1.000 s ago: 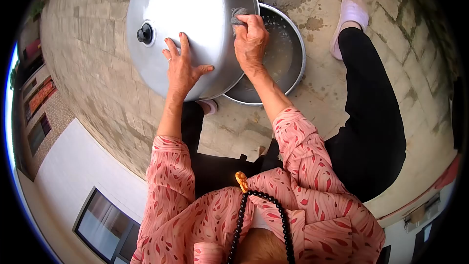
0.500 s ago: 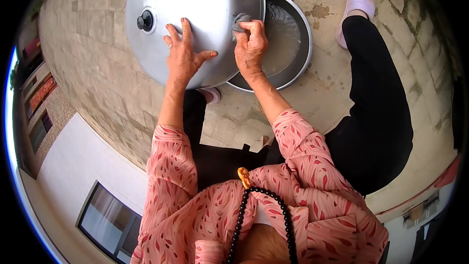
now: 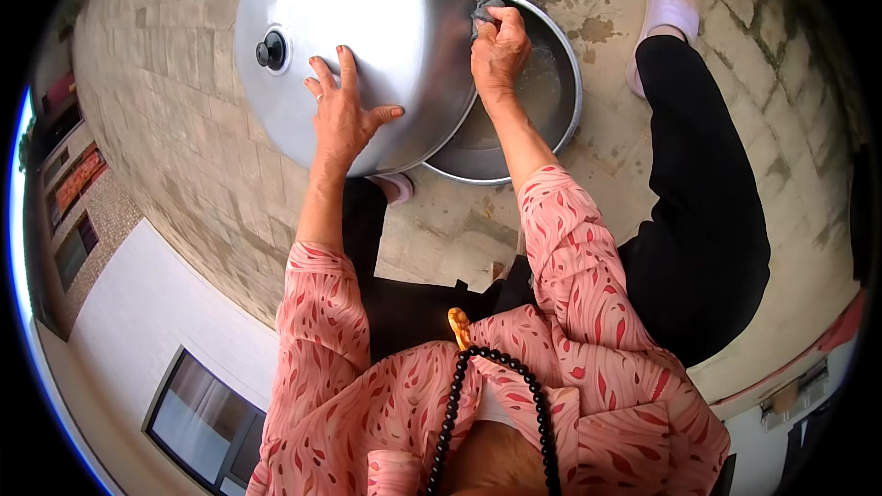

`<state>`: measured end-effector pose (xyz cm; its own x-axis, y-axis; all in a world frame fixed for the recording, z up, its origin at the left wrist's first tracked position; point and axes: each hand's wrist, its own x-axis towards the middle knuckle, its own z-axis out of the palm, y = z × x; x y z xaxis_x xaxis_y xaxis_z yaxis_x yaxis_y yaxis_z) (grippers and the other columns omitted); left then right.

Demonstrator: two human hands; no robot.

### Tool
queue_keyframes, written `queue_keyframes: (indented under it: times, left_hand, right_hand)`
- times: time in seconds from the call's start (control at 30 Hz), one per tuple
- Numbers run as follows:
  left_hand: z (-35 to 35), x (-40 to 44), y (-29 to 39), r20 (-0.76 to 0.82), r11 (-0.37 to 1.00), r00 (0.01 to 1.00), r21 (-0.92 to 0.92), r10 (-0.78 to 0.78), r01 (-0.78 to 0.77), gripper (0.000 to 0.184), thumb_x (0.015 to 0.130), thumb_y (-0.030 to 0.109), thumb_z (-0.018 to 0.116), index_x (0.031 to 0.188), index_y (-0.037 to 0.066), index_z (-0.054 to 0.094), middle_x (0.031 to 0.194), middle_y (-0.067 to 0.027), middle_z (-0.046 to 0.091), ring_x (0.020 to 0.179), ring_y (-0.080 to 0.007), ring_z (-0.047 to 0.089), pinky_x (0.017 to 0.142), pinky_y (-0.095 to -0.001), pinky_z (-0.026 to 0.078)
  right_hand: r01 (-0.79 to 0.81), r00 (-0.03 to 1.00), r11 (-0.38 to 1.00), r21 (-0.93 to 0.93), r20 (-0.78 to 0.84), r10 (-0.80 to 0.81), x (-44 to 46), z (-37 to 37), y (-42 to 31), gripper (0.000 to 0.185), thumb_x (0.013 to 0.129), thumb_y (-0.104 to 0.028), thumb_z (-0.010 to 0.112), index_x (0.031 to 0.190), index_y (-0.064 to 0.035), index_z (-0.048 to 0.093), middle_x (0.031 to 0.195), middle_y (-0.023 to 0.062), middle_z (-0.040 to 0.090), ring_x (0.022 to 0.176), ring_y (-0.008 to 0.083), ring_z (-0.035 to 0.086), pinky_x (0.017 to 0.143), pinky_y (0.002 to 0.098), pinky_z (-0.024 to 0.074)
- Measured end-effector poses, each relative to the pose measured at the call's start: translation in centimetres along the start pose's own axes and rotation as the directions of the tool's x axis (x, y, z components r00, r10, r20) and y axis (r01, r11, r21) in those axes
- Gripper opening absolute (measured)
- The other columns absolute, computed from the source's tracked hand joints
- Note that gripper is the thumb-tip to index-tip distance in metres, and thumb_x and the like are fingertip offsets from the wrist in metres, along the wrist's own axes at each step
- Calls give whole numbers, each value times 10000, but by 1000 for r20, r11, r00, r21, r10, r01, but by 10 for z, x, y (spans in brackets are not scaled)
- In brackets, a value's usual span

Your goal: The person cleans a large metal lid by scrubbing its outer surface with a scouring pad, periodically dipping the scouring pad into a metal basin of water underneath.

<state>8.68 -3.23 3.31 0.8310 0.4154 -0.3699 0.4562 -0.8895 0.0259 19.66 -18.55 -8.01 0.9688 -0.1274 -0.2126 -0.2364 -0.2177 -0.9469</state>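
A large domed metal pot lid (image 3: 367,9) with a black knob (image 3: 272,51) fills the upper middle of the head view. My left hand (image 3: 342,115) lies on the lid's outer surface, fingers spread, below and right of the knob. At the lid's right rim, my right hand (image 3: 501,50) pinches a grey scouring pad (image 3: 485,11). Behind the lid on the right stands a metal basin (image 3: 577,96) holding cloudy water (image 3: 524,96). The lid overlaps the basin's left part and hides it.
Paving slabs (image 3: 184,110) cover the ground, with wet patches near the basin. My black-trousered leg (image 3: 707,193) and light-coloured shoe (image 3: 669,9) are on the right; another shoe (image 3: 395,188) shows below the lid. A white wall with a window (image 3: 197,413) stands at lower left.
My right hand has moved right and slightly up with the scouring pad, from the lid's face to its rim. My left hand keeps nearly the same place on the lid.
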Motion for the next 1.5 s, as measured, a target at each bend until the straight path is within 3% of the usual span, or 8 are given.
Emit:
queue_keyframes:
  times: [0.13,0.3,0.5,0.7,0.8,1.13,1.33,1.5]
  left_hand:
    - [0,-1,0,-9,999,1000,-40,11,-12,1226,536,457,879,1499,110,205,1475,-391,132,1279,-641,268,870,-577,498]
    - [-7,0,6,39,1000,999,-21,-19,20,1217,554,432,886,1501,117,189,1470,-405,114,1284,-648,252,866,-594,493]
    - [2,-3,-3,-5,999,1000,-45,4,-5,1254,519,428,902,1505,122,189,1483,-395,98,1274,-667,240,880,-606,479]
    - [-3,-1,1,27,999,999,-42,-33,34,1234,514,456,893,1497,126,223,1486,-379,132,1295,-634,252,891,-595,482]
    - [2,-2,-4,-39,999,999,-44,9,-11,1213,510,445,898,1488,134,250,1493,-361,135,1295,-630,257,900,-593,485]
    - [24,-27,-25,-115,977,993,-214,-21,-5,1200,515,569,863,1484,175,275,1525,-301,150,1297,-667,184,947,-639,428]
    - [20,-26,-31,-88,964,990,-232,112,-130,1164,501,460,896,1474,192,316,1563,-192,182,1401,-533,136,1034,-668,311]
    - [29,-34,-33,-170,961,984,-276,-45,-4,1144,552,574,837,1480,158,312,1549,-229,180,1414,-476,166,1071,-656,244]
  right_hand:
    - [307,951,952,6,49,-307,-13,6,-32,208,753,41,606,927,-72,586,907,127,622,859,353,611,755,453,493]
    - [102,995,992,-79,6,-102,26,5,10,142,768,2,580,892,-59,614,883,143,649,813,363,620,727,458,493]
    - [340,939,940,20,46,-340,-4,15,-35,203,734,44,608,900,-73,599,862,110,618,837,332,617,717,433,498]
    - [-41,999,999,7,-12,41,1,1,14,162,794,-16,630,946,-62,595,1013,124,542,947,313,557,822,429,454]
    - [-225,973,920,322,115,198,3,-1,18,153,819,-49,662,950,-25,587,885,92,606,804,215,577,747,353,480]
    - [-358,932,786,503,145,332,-56,-14,28,222,839,105,557,1036,7,521,958,71,599,861,119,576,792,254,477]
    - [-401,914,745,533,174,368,-74,-22,24,203,855,98,560,1028,2,514,954,63,599,840,110,569,777,246,475]
    - [-436,885,680,589,145,442,-52,-14,27,204,848,115,570,1011,-2,532,957,67,600,835,114,568,793,249,471]
